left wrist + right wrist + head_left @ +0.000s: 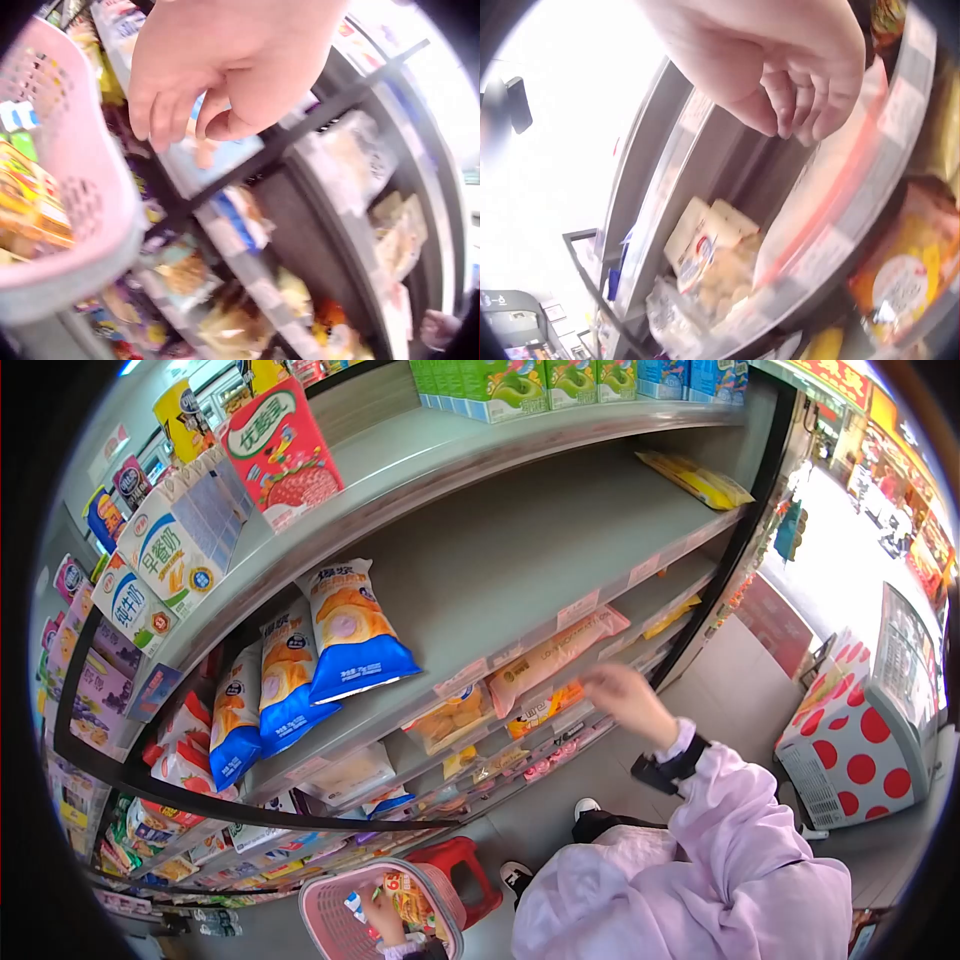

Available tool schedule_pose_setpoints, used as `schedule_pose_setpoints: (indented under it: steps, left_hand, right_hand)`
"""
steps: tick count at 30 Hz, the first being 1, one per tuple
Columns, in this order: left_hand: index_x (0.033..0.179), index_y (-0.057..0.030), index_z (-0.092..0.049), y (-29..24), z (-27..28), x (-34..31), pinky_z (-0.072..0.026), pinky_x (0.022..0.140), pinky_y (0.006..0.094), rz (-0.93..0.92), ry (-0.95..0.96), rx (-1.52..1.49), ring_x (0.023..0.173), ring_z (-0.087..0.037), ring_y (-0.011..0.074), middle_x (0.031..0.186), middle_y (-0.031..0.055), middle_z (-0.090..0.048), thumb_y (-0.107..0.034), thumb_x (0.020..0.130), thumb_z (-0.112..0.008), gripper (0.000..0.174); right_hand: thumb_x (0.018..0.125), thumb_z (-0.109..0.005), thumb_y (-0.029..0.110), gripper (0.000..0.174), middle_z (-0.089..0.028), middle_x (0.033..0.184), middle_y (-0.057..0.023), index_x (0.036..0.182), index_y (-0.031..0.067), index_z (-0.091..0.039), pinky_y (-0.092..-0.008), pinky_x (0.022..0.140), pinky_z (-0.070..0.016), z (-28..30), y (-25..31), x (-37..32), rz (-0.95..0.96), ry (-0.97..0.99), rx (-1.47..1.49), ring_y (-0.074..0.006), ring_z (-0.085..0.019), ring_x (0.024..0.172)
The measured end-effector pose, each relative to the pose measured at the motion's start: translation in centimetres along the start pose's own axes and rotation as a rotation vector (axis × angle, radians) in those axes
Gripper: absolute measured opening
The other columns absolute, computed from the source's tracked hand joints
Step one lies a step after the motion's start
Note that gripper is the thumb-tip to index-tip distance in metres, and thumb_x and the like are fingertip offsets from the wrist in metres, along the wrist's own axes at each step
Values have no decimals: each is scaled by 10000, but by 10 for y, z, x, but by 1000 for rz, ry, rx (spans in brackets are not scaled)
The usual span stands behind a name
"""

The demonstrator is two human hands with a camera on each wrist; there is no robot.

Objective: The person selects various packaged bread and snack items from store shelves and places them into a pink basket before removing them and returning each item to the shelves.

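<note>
My right hand (630, 702) reaches out beside the lower shelves, just right of a long pink packet (553, 658). In the right wrist view, the fingers of the right hand (780, 67) are loosely bent with nothing between them. The pink packet (829, 180) lies on the shelf just below those fingertips. My left hand (380, 920) is at the pink basket (318, 910), overlapping the packets inside in the head view. Loosely bent and holding nothing, the left hand (232, 67) appears beside the basket (112, 217) in the left wrist view.
Blue-and-orange snack bags (360, 630) lie on the shelf above, at the left. A yellow packet (697, 480) is at that shelf's far right end. Below the basket stands a red stool (480, 880). A dotted freezer (860, 740) stands at the right.
</note>
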State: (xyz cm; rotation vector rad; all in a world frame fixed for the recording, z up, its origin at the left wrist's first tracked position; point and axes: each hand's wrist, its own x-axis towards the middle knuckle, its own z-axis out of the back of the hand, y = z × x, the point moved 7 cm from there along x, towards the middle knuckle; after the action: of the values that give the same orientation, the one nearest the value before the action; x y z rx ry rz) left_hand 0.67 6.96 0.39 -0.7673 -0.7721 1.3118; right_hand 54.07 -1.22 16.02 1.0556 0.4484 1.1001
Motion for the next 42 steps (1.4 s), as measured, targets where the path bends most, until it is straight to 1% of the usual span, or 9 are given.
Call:
schedule_pose_setpoints:
  steps: [1,5,9,12,20,23,26,37,42]
  left_hand:
    - [1040,15,-541,-18,12,-2,-471,783,293,3,-20,19,877,-582,202,971,142,-581,20,813,-465,239]
    - [1009,43,-539,-144,-118,15,-464,760,272,-44,171,-404,874,-571,168,932,105,-579,0,833,-470,194]
    - [1050,30,-534,-228,-182,33,-455,751,242,-134,333,-481,860,-577,157,958,96,-583,-24,849,-471,218]
    - [1145,10,-471,-259,-216,38,-454,719,229,-106,376,-531,850,-575,142,1000,97,-574,-39,848,-483,301]
    - [1162,-1,-443,-280,-252,46,-466,670,234,-115,352,-529,828,-579,135,1004,108,-568,-77,849,-499,326]
    - [1113,-14,-475,-273,-267,38,-472,671,241,42,450,-581,825,-586,143,974,104,-585,-129,863,-500,276]
    - [1065,-15,-496,-276,-287,26,-484,684,266,318,567,-768,815,-596,165,952,92,-597,-201,877,-504,265]
    - [1181,31,-409,-332,-399,10,-366,961,404,652,964,-1402,1105,-467,306,1179,203,-473,-451,858,-473,584]
    - [1153,-42,-459,-332,-415,-12,-463,852,328,619,1138,-1467,958,-565,209,1058,110,-555,-338,867,-520,416]
  right_hand:
    - [785,-616,220,264,-582,902,-120,929,1,-581,-292,695,-459,11,-2,9,-52,-105,95,-202,-571,772]
    - [785,-544,176,212,-554,852,-173,911,12,-592,-389,730,-427,110,-37,59,264,-372,-633,-340,-539,728]
    - [742,-559,193,195,-589,752,-178,751,12,-631,-423,744,-419,107,-78,97,137,-103,-581,-354,-545,744]
    - [700,-593,234,225,-586,682,-180,716,13,-626,-382,608,-445,97,-105,114,38,49,-383,-333,-547,626]
    - [746,-543,126,227,-592,811,-119,908,-34,-555,-318,635,-472,108,-110,107,-41,112,215,-196,-585,752]
    - [815,-461,85,166,-540,919,-93,952,-7,-483,-344,742,-497,123,-94,75,-211,103,746,-197,-566,869]
    - [856,-417,73,81,-524,932,-78,917,26,-445,-387,813,-492,149,-97,52,-143,107,851,-194,-563,894]
    - [824,-525,161,108,-543,870,-30,840,72,-465,-213,574,-406,215,-84,-53,-138,-312,667,-93,-516,721]
    - [812,-547,229,206,-446,709,-9,808,69,-418,-190,490,-320,244,-87,-92,-50,-331,522,-64,-410,564]
